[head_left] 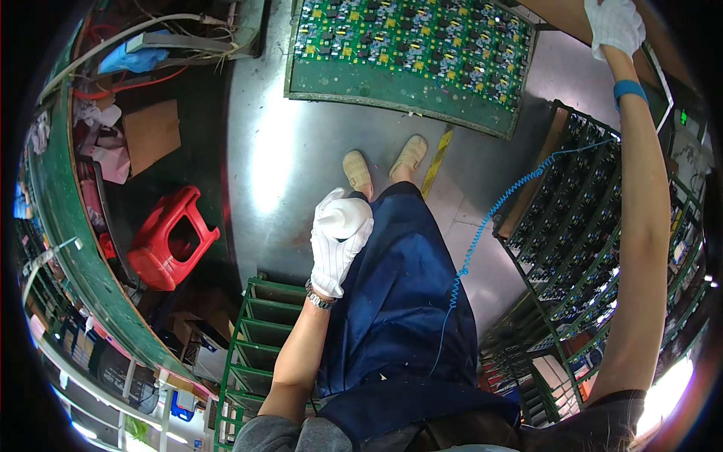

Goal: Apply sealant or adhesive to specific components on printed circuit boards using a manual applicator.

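My left hand [339,252], in a white ribbed glove, is closed round a white plastic bottle [343,220] with a cone-shaped top, held in front of my dark blue apron [410,279]. A metal-band watch [320,297] is on that wrist. My right hand [616,29], also white-gloved, reaches far out to the upper right, against a brown board [572,19]. The picture's edge cuts off its fingertips, so its grip is unclear. Round the right wrist is a blue strap [630,90], and a coiled blue cord [497,207] runs between the strap's side and my apron.
Ahead, a green-framed tray [399,87] carries rows of green circuit boards [407,38]. Racks of dark boards [580,196] stand at the right. To the left are a red plastic stool [173,237], a green bench edge [105,294] and a green slotted rack [263,313]. Yellow tape [437,162] marks the floor.
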`<state>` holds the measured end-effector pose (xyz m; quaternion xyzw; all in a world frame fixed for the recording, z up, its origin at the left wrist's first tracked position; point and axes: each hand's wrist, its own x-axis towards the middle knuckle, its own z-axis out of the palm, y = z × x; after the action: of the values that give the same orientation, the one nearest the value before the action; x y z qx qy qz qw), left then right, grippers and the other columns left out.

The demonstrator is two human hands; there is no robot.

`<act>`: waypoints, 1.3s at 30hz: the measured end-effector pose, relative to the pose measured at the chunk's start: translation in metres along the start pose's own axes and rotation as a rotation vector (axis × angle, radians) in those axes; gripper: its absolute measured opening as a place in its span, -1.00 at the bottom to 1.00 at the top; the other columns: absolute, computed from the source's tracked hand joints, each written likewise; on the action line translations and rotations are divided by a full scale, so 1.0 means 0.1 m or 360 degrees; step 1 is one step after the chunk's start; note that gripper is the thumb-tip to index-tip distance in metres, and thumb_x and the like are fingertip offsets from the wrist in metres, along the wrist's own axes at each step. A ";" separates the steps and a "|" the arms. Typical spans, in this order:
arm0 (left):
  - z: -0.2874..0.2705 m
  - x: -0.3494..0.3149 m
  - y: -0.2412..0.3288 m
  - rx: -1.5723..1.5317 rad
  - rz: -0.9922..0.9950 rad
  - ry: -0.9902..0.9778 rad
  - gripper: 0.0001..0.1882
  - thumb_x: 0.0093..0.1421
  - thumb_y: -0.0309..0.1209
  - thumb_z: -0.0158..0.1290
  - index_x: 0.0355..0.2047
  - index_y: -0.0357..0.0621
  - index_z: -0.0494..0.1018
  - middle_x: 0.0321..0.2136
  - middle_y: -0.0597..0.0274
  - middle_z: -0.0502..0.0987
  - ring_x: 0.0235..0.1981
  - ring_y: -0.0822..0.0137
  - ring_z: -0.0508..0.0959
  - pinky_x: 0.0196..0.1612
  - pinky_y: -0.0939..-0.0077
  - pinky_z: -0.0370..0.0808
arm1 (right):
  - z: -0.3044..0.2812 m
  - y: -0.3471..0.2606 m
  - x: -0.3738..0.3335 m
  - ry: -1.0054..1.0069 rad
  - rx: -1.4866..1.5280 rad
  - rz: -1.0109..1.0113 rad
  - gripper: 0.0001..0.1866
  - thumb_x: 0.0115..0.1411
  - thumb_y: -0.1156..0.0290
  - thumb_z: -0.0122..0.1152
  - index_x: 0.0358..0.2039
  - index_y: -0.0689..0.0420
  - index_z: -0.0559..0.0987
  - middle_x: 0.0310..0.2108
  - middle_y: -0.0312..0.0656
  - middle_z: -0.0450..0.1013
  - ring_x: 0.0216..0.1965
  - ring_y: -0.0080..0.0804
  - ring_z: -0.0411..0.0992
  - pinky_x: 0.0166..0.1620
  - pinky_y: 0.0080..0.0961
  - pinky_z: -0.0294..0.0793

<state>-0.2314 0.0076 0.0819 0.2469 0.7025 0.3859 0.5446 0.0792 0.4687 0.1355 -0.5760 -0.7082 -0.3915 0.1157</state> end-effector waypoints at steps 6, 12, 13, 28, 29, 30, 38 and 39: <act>-0.13 0.01 -0.17 0.0079 0.0018 0.0054 -0.22 -0.05 -0.41 0.38 0.15 -0.28 0.24 -0.04 0.09 0.45 -0.06 0.35 0.49 0.03 0.47 0.46 | 0.14 0.25 -0.07 -0.0166 -0.0243 -0.0125 -0.36 0.08 -0.26 0.15 -0.05 0.02 0.57 -0.33 -0.02 0.57 -0.26 0.00 0.54 -0.13 -0.18 0.50; -0.21 -0.04 -0.21 -0.0049 -0.0054 0.0112 -0.23 -0.05 -0.38 0.37 0.14 -0.29 0.25 -0.05 0.09 0.45 -0.07 0.35 0.50 0.03 0.47 0.46 | 0.11 0.17 -0.22 -0.0228 -0.0182 -0.0131 -0.28 0.03 -0.36 0.11 -0.12 0.05 0.60 -0.27 0.02 0.57 -0.19 0.02 0.54 -0.08 -0.12 0.48; -0.21 -0.04 -0.21 -0.0056 -0.0056 0.0119 -0.23 -0.05 -0.38 0.37 0.14 -0.29 0.25 -0.05 0.09 0.45 -0.07 0.35 0.50 0.03 0.47 0.46 | 0.14 0.21 -0.22 -0.0226 -0.0182 -0.0136 -0.27 0.02 -0.37 0.11 -0.12 0.05 0.59 -0.26 0.02 0.56 -0.19 0.02 0.53 -0.08 -0.12 0.47; -0.07 -0.05 -0.24 0.0093 0.0009 0.0143 -0.26 -0.02 -0.27 0.33 0.12 -0.26 0.27 -0.03 0.04 0.48 -0.03 0.25 0.51 0.08 0.38 0.44 | 0.40 0.31 -0.01 -0.0033 -0.0267 -0.0106 -0.21 -0.01 -0.45 0.06 -0.10 0.02 0.56 -0.21 0.01 0.54 -0.13 0.06 0.51 -0.06 -0.05 0.45; -0.04 -0.05 -0.24 0.0071 0.0015 0.0145 -0.27 -0.01 -0.27 0.33 0.12 -0.26 0.27 -0.03 0.04 0.48 -0.03 0.25 0.51 0.08 0.38 0.43 | 0.42 0.32 0.01 -0.0036 -0.0269 -0.0104 -0.21 -0.01 -0.45 0.06 -0.10 0.02 0.56 -0.21 0.01 0.54 -0.13 0.06 0.51 -0.06 -0.05 0.45; -0.03 -0.06 -0.24 0.0050 0.0022 0.0147 -0.27 -0.01 -0.28 0.32 0.13 -0.26 0.27 -0.03 0.03 0.48 -0.02 0.25 0.51 0.08 0.38 0.43 | 0.44 0.33 0.04 -0.0059 -0.0287 -0.0091 -0.20 -0.01 -0.45 0.05 -0.08 0.02 0.56 -0.19 0.01 0.53 -0.12 0.05 0.50 -0.05 -0.06 0.45; 0.05 -0.08 -0.25 0.0028 0.0019 0.0089 -0.25 -0.03 -0.42 0.35 0.14 -0.29 0.26 0.00 0.10 0.42 -0.02 0.33 0.47 0.07 0.45 0.43 | 0.41 0.31 0.14 -0.0022 -0.0257 -0.0108 -0.21 -0.02 -0.45 0.05 -0.05 -0.02 0.58 -0.17 0.00 0.55 -0.12 0.00 0.52 -0.06 -0.09 0.46; 0.04 -0.10 -0.28 0.0075 0.0027 0.0104 -0.26 -0.03 -0.44 0.34 0.15 -0.29 0.25 0.00 0.11 0.41 -0.02 0.34 0.46 0.07 0.45 0.44 | 0.13 0.01 0.09 -0.0144 -0.0052 -0.0036 -0.24 0.04 -0.23 0.08 0.01 0.20 0.40 -0.10 0.07 0.41 -0.04 0.04 0.39 0.04 -0.04 0.32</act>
<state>-0.2230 -0.0151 0.0648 0.2527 0.7267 0.3817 0.5122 0.0807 0.4838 0.1328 -0.5869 -0.7127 -0.3778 0.0698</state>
